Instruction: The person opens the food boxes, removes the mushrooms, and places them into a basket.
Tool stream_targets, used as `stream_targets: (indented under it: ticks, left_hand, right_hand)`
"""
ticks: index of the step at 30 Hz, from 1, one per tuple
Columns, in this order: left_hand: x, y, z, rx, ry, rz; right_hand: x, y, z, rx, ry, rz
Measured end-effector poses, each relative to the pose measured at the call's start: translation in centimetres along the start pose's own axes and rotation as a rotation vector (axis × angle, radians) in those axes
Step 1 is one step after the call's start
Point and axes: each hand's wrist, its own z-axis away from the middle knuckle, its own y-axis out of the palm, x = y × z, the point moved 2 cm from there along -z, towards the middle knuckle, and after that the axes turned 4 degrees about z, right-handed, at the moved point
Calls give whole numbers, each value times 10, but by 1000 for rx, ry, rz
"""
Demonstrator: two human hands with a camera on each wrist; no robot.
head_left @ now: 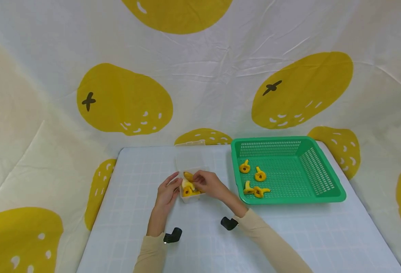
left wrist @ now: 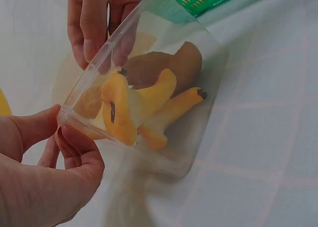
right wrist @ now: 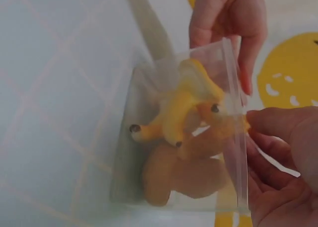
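A clear plastic box (head_left: 191, 200) stands on the table with its lid (head_left: 189, 157) tipped open at the back. Toy yellow chanterelle mushrooms (left wrist: 119, 105) and brown rounded pieces (left wrist: 149, 68) lie inside it. My left hand (head_left: 167, 194) pinches the box's rim at the left side, thumb and fingers meeting at the edge in the left wrist view. Over the opposite rim, my right hand (head_left: 209, 184) has its fingertips bent into the box. A yellow mushroom (right wrist: 244, 124) shows at the right thumb tip, pinched there and partly hidden by the fingers.
To the right, a green plastic basket (head_left: 290, 201) holds several more yellow mushrooms (head_left: 260, 174) near its left side. A pale checked cloth (head_left: 118, 227) covers the table. Behind it hangs a white curtain (head_left: 217, 87) printed with yellow fruit.
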Motion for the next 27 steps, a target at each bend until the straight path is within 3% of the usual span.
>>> stream_targets:
  ticks: [5, 16, 27]
  left_hand:
    - [0, 1, 2, 2, 17, -12]
    - [2, 0, 0, 2, 34, 35]
    - [1, 0, 2, -8, 29, 3]
  right_hand:
    - [1, 6, -4, 53, -20, 47]
    - [2, 13, -8, 48, -13, 123]
    - [3, 9, -8, 46, 47, 34]
